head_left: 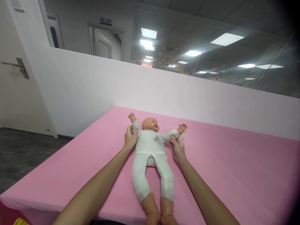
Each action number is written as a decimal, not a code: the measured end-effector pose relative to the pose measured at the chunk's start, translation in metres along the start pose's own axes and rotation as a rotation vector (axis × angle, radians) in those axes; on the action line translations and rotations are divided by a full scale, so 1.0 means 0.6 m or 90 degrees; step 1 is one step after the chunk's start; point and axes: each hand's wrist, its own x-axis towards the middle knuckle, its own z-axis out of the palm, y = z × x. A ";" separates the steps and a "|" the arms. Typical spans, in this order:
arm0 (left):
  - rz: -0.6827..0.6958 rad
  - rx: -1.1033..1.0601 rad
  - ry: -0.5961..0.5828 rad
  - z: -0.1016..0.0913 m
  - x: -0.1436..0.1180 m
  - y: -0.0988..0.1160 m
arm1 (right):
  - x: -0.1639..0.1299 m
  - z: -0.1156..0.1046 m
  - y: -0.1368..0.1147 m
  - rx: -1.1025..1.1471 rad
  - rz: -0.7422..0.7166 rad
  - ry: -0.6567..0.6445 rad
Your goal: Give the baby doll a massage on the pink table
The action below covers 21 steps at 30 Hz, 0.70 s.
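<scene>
A baby doll (150, 142) with a white cloth body lies on its back on the pink-covered table (98, 156). Its bald head points to the far side and its bare feet reach the near edge. With fingers wrapped round the doll's raised arm on the left, my left hand (130, 136) grips the white sleeve. My right hand (178, 148) pinches the other arm near its wrist, and that arm stretches out to the right. A small clear and greenish item (183, 133), too unclear to name, lies behind the doll's hand on the right.
A white low wall (164, 90) runs along the table's far edge, with glass above it. At the left stands a door (21, 78) with a metal handle. Dark floor (28, 150) shows beside the table. Something yellow (20, 221) peeks in at the lower left corner.
</scene>
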 end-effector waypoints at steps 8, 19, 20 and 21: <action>0.113 0.110 -0.082 0.001 -0.003 -0.005 | -0.024 0.013 -0.019 -0.216 -0.154 -0.165; 0.111 0.129 -0.108 0.001 -0.004 -0.003 | -0.030 0.021 -0.018 -0.250 -0.125 -0.167; 0.087 0.118 -0.100 0.001 -0.003 -0.004 | -0.027 0.018 -0.015 -0.234 -0.109 -0.152; 0.062 0.112 -0.088 0.001 -0.002 -0.005 | -0.023 0.016 -0.014 -0.218 -0.099 -0.133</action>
